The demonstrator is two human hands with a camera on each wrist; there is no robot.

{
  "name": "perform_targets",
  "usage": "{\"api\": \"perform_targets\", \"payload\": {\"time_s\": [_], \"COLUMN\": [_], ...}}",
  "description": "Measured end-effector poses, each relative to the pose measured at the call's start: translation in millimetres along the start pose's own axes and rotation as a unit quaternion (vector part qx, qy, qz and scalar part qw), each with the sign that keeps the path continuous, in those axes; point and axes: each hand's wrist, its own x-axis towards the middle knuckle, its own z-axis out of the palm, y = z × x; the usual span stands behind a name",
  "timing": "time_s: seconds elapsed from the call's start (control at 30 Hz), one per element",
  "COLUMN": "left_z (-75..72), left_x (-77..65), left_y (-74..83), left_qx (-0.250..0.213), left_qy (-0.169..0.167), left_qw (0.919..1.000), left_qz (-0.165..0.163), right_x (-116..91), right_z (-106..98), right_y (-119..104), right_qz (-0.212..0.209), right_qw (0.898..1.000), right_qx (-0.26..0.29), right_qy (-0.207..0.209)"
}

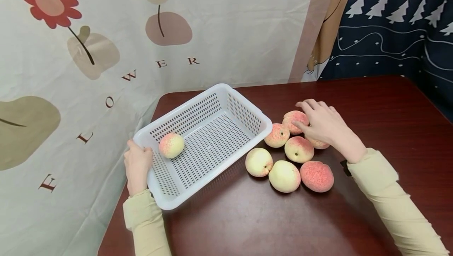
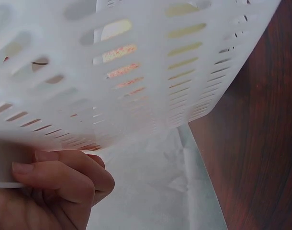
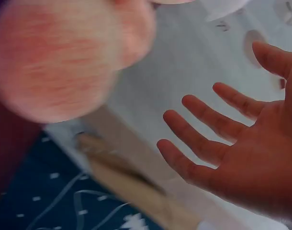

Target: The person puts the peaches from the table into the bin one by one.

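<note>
A white perforated plastic basket (image 1: 212,173) is at the left of the table, with one yellow-pink peach (image 1: 172,146) inside near its left end. My left hand (image 1: 137,165) grips the rim at that end; in the left wrist view its curled fingers (image 2: 64,179) show below the slotted wall. To the basket's right lie several loose peaches, among them a red one (image 1: 317,176) and a pale yellow one (image 1: 284,176). Over the far side of this group hovers my right hand (image 1: 323,124), fingers spread, nearest a pink peach (image 1: 293,121). The right wrist view shows its palm holding nothing.
The dark red wooden table (image 1: 276,224) carries everything. A white cloth printed with flowers and letters (image 1: 240,32) hangs behind and at the left. Beyond the table's far right edge is a dark blue fabric with white trees (image 1: 382,39).
</note>
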Motion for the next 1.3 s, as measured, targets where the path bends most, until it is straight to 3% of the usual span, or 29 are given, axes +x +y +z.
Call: {"api": "perform_targets", "payload": {"time_s": [0.23, 0.67, 0.9, 1.3], "left_z": [-0.1, 0.8, 0.8, 0.7], "left_x": [-1.5, -0.3, -0.1, -0.1], "left_y": [-0.7, -2.5, -1.7, -0.6], "left_qx": [0.002, 0.001, 0.008, 0.009], "left_qy": [0.003, -0.003, 0.0, 0.0], "left_qw": [1.0, 1.0, 0.9999, 1.0], "left_qz": [0.007, 0.002, 0.007, 0.004], "right_x": [-14.4, -19.9, -18.3, -12.7], "right_z": [11.6, 37.6, 51.0, 61.8], "right_y": [31.6, 51.2, 58.7, 59.7], "right_qz": [0.064, 0.076, 0.069, 0.075], "right_qw": [0.997, 0.986, 0.987, 0.99], "right_qx": [0.04, 0.127, 0.127, 0.119], "right_qy": [-0.032, -0.072, -0.068, -0.025]}}
